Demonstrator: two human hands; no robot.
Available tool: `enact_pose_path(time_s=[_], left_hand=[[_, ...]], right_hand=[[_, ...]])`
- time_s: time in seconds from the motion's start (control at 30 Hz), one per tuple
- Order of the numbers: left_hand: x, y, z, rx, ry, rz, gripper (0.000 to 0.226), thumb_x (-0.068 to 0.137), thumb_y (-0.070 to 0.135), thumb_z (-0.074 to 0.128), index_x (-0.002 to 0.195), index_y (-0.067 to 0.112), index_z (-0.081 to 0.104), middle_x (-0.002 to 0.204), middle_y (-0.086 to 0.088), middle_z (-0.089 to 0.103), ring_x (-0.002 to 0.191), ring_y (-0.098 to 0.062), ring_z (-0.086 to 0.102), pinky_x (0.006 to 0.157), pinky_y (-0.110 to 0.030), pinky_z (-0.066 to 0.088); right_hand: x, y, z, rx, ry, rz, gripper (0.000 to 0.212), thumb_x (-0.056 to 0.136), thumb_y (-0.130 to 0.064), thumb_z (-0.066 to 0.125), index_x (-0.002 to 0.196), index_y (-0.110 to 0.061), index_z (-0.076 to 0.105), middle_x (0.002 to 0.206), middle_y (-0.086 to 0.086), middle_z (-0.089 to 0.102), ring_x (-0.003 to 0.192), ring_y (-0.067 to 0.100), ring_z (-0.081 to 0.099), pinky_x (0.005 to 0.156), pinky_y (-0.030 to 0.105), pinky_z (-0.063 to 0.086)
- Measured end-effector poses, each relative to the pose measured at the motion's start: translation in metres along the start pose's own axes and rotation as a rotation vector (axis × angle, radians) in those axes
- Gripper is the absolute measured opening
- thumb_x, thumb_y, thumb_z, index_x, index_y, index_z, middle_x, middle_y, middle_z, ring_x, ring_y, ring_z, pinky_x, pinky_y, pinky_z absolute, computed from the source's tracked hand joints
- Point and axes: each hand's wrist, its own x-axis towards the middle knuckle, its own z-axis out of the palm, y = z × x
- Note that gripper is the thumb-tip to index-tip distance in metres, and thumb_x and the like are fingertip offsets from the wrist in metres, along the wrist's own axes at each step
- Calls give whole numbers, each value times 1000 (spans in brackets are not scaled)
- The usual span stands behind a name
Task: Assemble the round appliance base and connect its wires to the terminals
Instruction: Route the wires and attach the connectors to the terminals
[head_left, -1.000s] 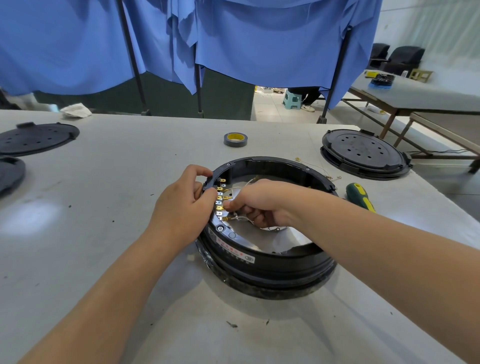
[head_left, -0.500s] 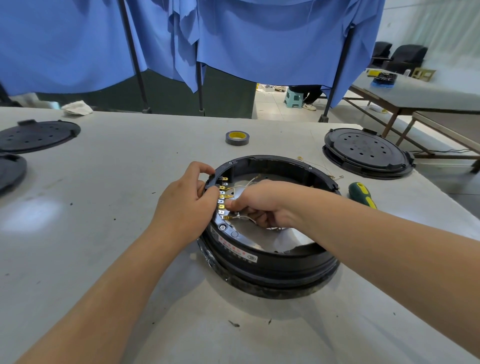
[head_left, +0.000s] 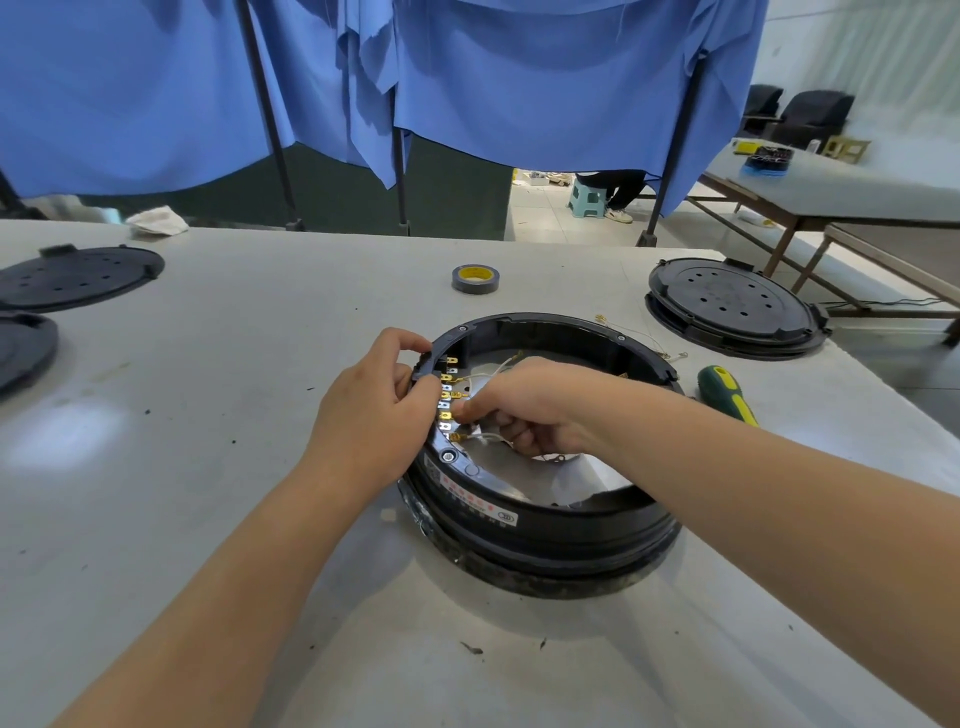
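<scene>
A round black appliance base (head_left: 545, 519) lies open side up in the middle of the table. A row of brass and silver terminals (head_left: 447, 400) lines the inside of its left rim. My left hand (head_left: 371, 415) grips that rim beside the terminals, fingers curled over the edge. My right hand (head_left: 524, 405) reaches inside the ring and pinches a thin white wire (head_left: 488, 371) end at one terminal. More white wires (head_left: 488, 439) lie under that hand on the shiny metal plate (head_left: 571, 478).
A green-and-yellow screwdriver (head_left: 727, 392) lies right of the base. A tape roll (head_left: 475, 279) sits behind it. Black round covers rest at the far right (head_left: 732, 306) and at the left (head_left: 78, 275), (head_left: 23, 345). Loose wires (head_left: 639, 338) lie near the right cover.
Both hands stay at the terminal row; my right hand's fingertips have shifted slightly along the terminals. The base has not moved.
</scene>
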Motion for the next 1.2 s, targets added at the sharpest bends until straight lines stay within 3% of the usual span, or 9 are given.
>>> enact_pose_path(time_s=[0.17,0.3,0.43,0.83,1.2], left_hand=[[-1,-3,1,-25,27,-3,18,89,17,53,104,26,55,46,9,44,49,-8,42,54,-34,37],[0,-4,2,-35,39,-2,18,89,16,54,103,26,56,44,10,43,48,-8,42,53,-32,36],[0,-4,3,-31,44,-2,17,89,16,54,103,26,56,45,10,45,49,-8,43,53,-32,36],[1,-5,3,-32,42,-7,18,89,17,54,104,26,56,47,9,46,49,-9,43,55,-35,39],[1,-3,2,-14,22,-7,18,90,17,52,106,26,54,50,1,46,53,-16,46,58,-40,42]], right_hand=[[2,-2,-3,132,58,36,25,90,-26,65,69,-15,58,40,-9,38,40,3,29,36,11,28],[5,-5,-2,144,-3,41,27,94,-30,60,71,-16,60,39,-10,36,37,2,28,35,10,27],[5,-5,-1,153,-20,60,27,98,-25,54,73,-17,61,37,-11,35,32,2,28,32,10,25],[8,-3,1,100,49,3,23,93,-18,61,70,-16,63,41,-9,39,36,2,31,34,12,28],[6,-5,2,108,-21,19,27,98,-20,52,73,-16,60,39,-10,35,35,3,25,33,10,23]])
